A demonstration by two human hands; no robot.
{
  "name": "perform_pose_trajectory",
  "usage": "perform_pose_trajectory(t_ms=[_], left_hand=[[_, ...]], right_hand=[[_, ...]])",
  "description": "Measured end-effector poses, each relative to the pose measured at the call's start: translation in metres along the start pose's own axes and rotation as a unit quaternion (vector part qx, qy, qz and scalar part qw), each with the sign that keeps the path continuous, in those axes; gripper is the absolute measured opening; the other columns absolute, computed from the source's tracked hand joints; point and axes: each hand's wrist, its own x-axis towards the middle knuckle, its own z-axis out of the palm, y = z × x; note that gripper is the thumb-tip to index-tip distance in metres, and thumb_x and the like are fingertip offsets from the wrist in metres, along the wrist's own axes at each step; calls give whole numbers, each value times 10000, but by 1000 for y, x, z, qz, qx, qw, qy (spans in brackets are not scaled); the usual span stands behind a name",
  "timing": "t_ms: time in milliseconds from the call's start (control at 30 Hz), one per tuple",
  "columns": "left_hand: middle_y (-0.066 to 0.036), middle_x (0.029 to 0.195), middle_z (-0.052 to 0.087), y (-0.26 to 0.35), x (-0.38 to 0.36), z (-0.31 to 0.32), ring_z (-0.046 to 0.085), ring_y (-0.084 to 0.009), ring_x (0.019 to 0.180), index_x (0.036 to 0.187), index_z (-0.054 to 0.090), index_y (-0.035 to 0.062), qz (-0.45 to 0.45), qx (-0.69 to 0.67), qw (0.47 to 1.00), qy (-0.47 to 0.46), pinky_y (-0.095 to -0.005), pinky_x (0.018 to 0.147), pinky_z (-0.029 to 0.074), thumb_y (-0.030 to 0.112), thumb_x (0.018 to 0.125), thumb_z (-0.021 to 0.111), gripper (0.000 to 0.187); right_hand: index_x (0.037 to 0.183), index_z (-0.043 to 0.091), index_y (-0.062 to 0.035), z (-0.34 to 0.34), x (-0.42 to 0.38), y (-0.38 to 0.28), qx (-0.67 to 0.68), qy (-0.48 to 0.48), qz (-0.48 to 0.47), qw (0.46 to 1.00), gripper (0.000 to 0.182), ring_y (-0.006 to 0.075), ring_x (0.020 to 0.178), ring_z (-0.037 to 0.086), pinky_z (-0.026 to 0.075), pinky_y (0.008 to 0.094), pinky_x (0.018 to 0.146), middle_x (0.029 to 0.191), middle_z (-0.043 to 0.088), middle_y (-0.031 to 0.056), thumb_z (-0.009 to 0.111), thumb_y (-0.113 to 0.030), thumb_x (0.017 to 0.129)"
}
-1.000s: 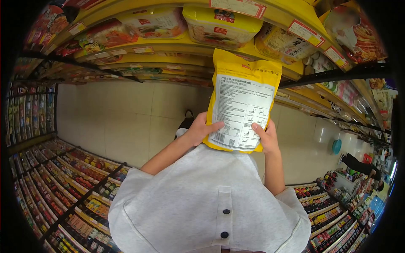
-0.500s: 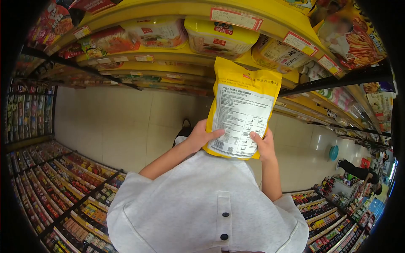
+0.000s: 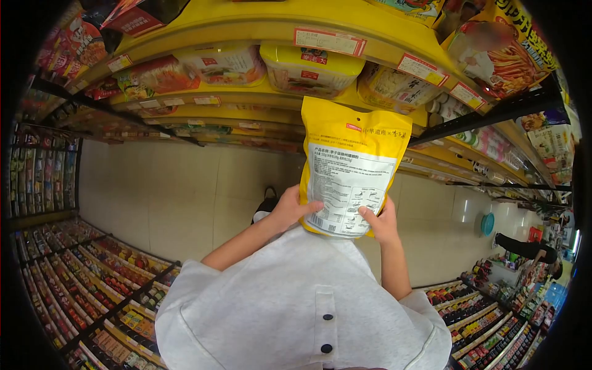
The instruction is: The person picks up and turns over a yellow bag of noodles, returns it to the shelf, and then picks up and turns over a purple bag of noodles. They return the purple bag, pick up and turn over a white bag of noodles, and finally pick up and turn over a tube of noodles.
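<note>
A yellow food packet (image 3: 351,163) with a white printed back label is held in front of my chest, its printed side facing me. My left hand (image 3: 292,208) grips the lower left edge, thumb lying on the label. On the lower right edge, my right hand (image 3: 381,219) holds on with its thumb pressed over the small cooking drawings. The fingers of both hands are partly hidden behind the packet. Its top edge reaches up near the lower shelf front.
Ahead, yellow shelves (image 3: 237,17) carry a yellow-lidded noodle package (image 3: 311,71) and a red noodle bag (image 3: 502,52). Racks of packed goods (image 3: 92,277) stand behind me on both sides. Far right are a person in dark clothes (image 3: 524,246) and a teal basin (image 3: 488,224) on the tiled floor (image 3: 166,185).
The packet and both hands have shifted slightly left and down in view, and the packet's tilt has altered a little. Both hands keep their hold.
</note>
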Motion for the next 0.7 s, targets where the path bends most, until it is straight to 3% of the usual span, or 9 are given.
perform_pose_trajectory(t_ms=[167,233,267,400,467,533,600,633,700], left_hand=[[-214,1394,391,11,-6,17,474,-271,1220,1392,258,-34,81,122,981,130,-383,1008,413,141,813,720,761],[-257,1476,171,13,-5,12,309,-335,1338,1455,51,-2,170,470,857,127,-418,1085,312,239,776,759,1011],[-257,1476,171,12,-6,15,309,-335,1338,1455,51,-2,176,473,854,126,-418,1085,312,239,776,759,1011],[-197,1491,107,9,-8,30,235,-331,1369,1462,-112,56,157,399,901,63,-412,1119,240,285,758,772,1153],[-132,1502,135,10,-3,31,235,-279,1372,1465,-81,71,106,3,993,-47,-397,1113,260,314,769,764,1121],[-74,1433,329,-7,-2,13,358,-199,1310,1436,213,91,92,-45,991,-86,-393,1083,325,459,773,733,919],[-67,1418,360,-5,-3,10,395,-205,1291,1416,276,90,57,-188,976,-92,-405,1081,335,577,726,704,947],[-82,1449,344,-9,-5,-1,365,-257,1324,1444,233,140,47,-183,976,-110,-454,1101,322,717,657,645,1059],[-86,1461,324,-1,-11,-8,354,-270,1330,1451,221,148,53,-183,977,-92,-469,1101,315,768,622,606,1105]], right_hand=[[1206,491,48,8,1,-5,-69,54,-3,996,461,182,969,611,493,324,849,1081,633,128,668,-55,792],[1203,494,58,16,3,-11,-129,69,-26,989,452,180,956,619,499,326,829,1061,644,134,668,-60,802],[1219,490,56,23,1,-18,-173,59,-49,982,485,211,943,633,505,335,814,1045,645,160,681,-74,792],[1249,485,45,52,-6,-32,-351,64,-158,921,568,272,894,661,501,332,814,1018,648,194,713,-86,745],[1314,456,-3,65,-12,-44,-383,59,-198,900,693,344,931,639,510,364,806,1041,627,209,748,-108,694],[1350,431,-40,79,-16,-62,-490,-25,-178,853,761,356,978,604,512,403,805,1113,592,187,760,-140,671],[1373,413,-73,90,-18,-72,-536,-38,-203,819,817,320,1045,562,510,420,800,1195,534,165,780,-229,660],[1371,421,-83,96,-18,-80,-540,-52,-209,813,820,317,1062,546,507,412,809,1223,514,157,783,-280,662],[1357,451,-107,96,-15,-82,-553,-72,-250,791,837,319,1097,511,485,412,859,1272,484,134,788,-398,648]])
